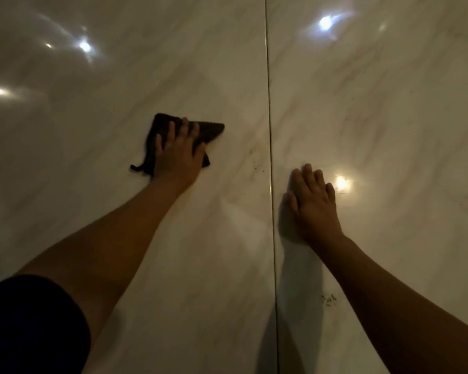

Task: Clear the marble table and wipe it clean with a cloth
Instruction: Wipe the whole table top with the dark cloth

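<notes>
- The left hand (177, 155) lies flat on the dark cloth (210, 129), its fingers (185, 128) straight and slightly spread, palm pressing down rather than curling round it.
- The cloth is folded and lies flat on the marble table (389, 117), left of the seam (269, 130) that runs up the tabletop. Its corners stick out beyond the fingertips, and a ragged end trails out beside the wrist.
- The right hand (315, 203) rests palm-down on bare marble just right of the seam, fingers straight and close together, holding nothing — nearer the person than the left hand.
- Both forearms are bare; a dark sleeve (30, 327) covers the left upper arm.
- Small dark specks (328, 298) sit on the marble right of the seam, beside the right forearm. Fainter ones lie between the cloth and the seam.
- Bright light spots (341, 182) glint on the polished surface — one just beside the right hand's fingertips.
</notes>
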